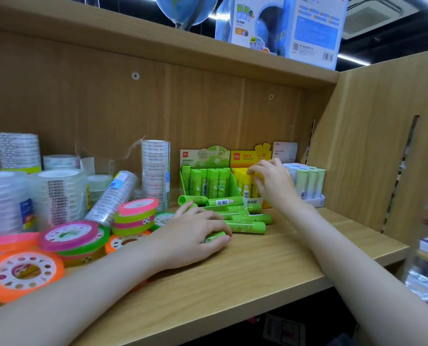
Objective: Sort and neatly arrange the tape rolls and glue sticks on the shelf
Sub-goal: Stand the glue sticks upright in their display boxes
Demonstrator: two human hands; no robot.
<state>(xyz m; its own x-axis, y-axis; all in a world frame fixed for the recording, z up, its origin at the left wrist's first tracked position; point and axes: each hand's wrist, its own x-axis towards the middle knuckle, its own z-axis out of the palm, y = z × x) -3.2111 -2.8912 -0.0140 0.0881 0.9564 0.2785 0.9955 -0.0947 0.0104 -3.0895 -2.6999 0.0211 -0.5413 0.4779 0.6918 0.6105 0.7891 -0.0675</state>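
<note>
My left hand (191, 234) lies on the wooden shelf (258, 265) with its fingers curled round a green glue stick (214, 237). Several more green glue sticks (245, 222) lie loose just beyond it, in front of a green display box (208, 182) of upright sticks. My right hand (273, 182) reaches into the yellow display box (243, 182), fingers pinching a yellow glue stick there. A white box of pale glue sticks (308, 183) stands to the right. Coloured tape rolls (136, 216) and clear tape stacks (155, 171) crowd the left.
The shelf's right side panel (373, 151) stands close to the white box. An upper shelf carries a globe box (283, 26). Bare wood lies at the shelf's front right. An orange tape roll (23, 273) sits at the front left edge.
</note>
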